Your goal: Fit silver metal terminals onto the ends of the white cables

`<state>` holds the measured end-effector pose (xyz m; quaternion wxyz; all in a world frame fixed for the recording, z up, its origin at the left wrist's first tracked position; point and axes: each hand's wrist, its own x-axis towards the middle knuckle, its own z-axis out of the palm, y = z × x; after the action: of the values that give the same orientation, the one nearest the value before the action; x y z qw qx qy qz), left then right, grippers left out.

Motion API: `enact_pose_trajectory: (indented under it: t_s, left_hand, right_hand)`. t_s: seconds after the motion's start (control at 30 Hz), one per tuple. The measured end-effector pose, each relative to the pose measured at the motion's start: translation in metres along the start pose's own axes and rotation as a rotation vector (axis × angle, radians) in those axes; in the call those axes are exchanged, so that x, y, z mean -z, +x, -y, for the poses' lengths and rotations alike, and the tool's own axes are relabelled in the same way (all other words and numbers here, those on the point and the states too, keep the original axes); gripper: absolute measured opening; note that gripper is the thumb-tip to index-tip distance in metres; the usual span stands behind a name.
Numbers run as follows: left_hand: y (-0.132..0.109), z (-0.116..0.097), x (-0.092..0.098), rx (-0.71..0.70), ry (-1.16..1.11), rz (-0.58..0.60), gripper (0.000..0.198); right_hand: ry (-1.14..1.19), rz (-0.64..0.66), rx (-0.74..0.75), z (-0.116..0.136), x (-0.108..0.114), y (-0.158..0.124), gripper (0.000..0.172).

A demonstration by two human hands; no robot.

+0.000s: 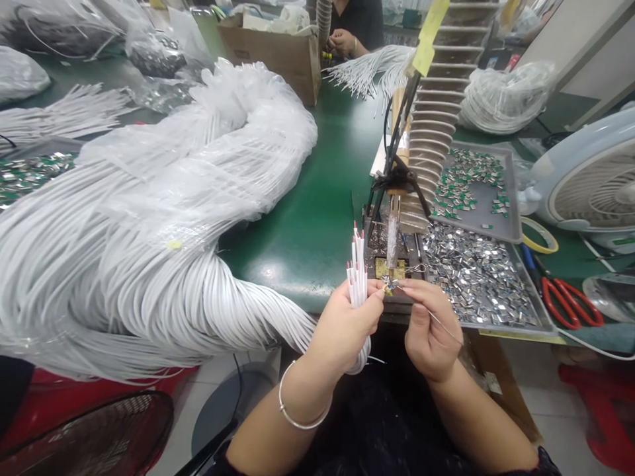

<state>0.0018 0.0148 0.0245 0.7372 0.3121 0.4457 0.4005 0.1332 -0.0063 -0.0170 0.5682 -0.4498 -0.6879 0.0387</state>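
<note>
Our left hand (pixel 342 327) closes around a bundle of white red-tipped cables (pixel 358 277) just before the brass block (pixel 389 268); our right hand (pixel 431 330) pinches a fine wire (pixel 444 324). The cables should handle light and limp, so we grip them close below the tips.

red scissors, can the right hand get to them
Probably yes, with a stretch: the right hand would cross the low tray of silver clips to the red-handled scissors, with nothing taller between.
</note>
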Motion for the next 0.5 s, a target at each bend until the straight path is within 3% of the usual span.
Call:
enact_pose_trajectory:
  t_s: [0.2,0.5]
  left_hand:
    - [-0.0001,0.0008,-0.0001,0.023,-0.01,0.017,0.014]
    - [0.0015,0.0006,-0.0006,-0.01,-0.02,0.002,0.012]
  right_hand:
    - [0.119,-0.09,-0.069,-0.0042,-0.0047,-0.0057,0.031]
    - [0.033,-0.064,-0.021,-0.0003,-0.0029,-0.0018,0.027]
